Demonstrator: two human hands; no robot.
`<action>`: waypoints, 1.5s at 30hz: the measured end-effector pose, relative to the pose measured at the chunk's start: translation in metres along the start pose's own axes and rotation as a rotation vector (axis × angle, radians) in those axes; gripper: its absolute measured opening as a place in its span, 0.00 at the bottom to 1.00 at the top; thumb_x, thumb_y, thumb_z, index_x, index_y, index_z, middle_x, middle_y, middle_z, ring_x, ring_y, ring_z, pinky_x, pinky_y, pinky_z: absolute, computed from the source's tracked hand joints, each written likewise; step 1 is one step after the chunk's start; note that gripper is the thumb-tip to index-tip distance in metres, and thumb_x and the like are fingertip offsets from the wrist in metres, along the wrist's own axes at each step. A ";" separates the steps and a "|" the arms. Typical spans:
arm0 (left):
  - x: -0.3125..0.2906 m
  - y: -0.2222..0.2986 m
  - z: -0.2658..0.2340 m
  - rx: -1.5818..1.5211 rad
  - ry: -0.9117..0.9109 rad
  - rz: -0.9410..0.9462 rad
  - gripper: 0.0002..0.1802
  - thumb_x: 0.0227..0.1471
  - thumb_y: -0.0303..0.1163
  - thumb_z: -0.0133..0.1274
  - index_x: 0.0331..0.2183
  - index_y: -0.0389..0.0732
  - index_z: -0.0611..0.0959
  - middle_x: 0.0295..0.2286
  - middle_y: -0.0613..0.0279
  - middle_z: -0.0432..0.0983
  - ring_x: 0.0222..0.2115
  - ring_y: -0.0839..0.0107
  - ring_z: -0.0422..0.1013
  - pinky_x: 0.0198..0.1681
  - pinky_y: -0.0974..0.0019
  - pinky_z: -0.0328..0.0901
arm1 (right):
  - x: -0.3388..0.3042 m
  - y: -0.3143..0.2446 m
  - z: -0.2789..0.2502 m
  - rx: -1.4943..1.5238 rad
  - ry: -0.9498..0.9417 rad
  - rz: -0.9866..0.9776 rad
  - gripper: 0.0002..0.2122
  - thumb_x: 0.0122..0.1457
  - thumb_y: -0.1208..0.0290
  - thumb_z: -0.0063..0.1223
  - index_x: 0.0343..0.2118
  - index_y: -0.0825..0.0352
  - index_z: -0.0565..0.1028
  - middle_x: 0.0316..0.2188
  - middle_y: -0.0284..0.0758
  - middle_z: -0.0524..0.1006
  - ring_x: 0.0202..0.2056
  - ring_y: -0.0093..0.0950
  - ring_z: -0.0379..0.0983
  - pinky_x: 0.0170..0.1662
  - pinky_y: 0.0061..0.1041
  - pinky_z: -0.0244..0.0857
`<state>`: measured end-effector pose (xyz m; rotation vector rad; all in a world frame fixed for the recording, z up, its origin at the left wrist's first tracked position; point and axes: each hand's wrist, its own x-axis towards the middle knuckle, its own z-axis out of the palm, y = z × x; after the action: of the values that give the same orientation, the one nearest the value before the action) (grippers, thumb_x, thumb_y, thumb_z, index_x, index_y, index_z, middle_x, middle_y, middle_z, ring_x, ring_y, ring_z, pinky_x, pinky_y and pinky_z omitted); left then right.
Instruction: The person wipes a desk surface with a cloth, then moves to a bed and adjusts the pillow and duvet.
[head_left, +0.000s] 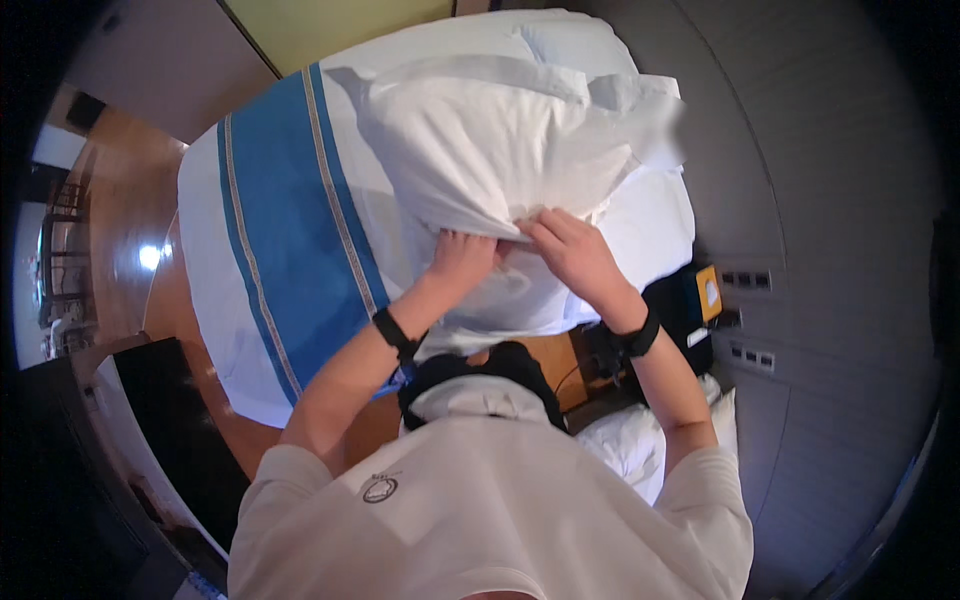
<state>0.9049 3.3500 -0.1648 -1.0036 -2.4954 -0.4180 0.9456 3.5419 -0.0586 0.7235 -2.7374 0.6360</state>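
White pillow [490, 140] — lower edge pinched under both hands' fingers [545, 228].

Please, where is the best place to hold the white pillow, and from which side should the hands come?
Probably at the near edge of the white pillow, where the loose case bunches. The left hand and right hand already pinch there, coming from the person's side.

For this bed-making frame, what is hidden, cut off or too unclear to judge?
All in the head view:
- Left hand fingertips: buried in the white pillow fabric; grip unclear.
- Right hand palm side: turned away, so its hold on the pillow edge is unclear.
- Pillow's right corner: blurred.
- Bed near end: hidden by the person's arms and chest.
- Dark items on the bedside table: too small to identify.
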 end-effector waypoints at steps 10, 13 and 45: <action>0.002 0.090 -0.031 -0.375 -0.397 0.160 0.09 0.51 0.32 0.53 0.34 0.38 0.78 0.33 0.55 0.77 0.38 0.55 0.73 0.42 0.54 0.68 | -0.111 0.000 -0.001 -0.144 0.162 0.280 0.12 0.50 0.74 0.53 0.39 0.65 0.75 0.34 0.31 0.74 0.39 0.32 0.73 0.42 0.31 0.66; -0.005 0.098 -0.038 -0.377 -0.404 0.214 0.06 0.51 0.31 0.51 0.29 0.38 0.76 0.30 0.57 0.76 0.37 0.57 0.73 0.41 0.56 0.68 | -0.117 0.001 0.000 -0.219 0.188 0.271 0.12 0.50 0.74 0.53 0.39 0.64 0.75 0.34 0.30 0.75 0.40 0.30 0.72 0.44 0.30 0.64; -0.032 0.104 -0.104 -0.203 -0.503 -0.353 0.39 0.47 0.62 0.56 0.38 0.31 0.73 0.31 0.43 0.77 0.36 0.51 0.76 0.35 0.55 0.72 | -0.074 -0.013 0.027 -0.012 -0.010 0.076 0.09 0.55 0.70 0.53 0.36 0.68 0.70 0.25 0.41 0.76 0.31 0.39 0.75 0.41 0.36 0.68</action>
<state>1.0270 3.3597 -0.0772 -0.8127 -3.1573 -0.5951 1.0116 3.5498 -0.1025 0.6234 -2.7867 0.6324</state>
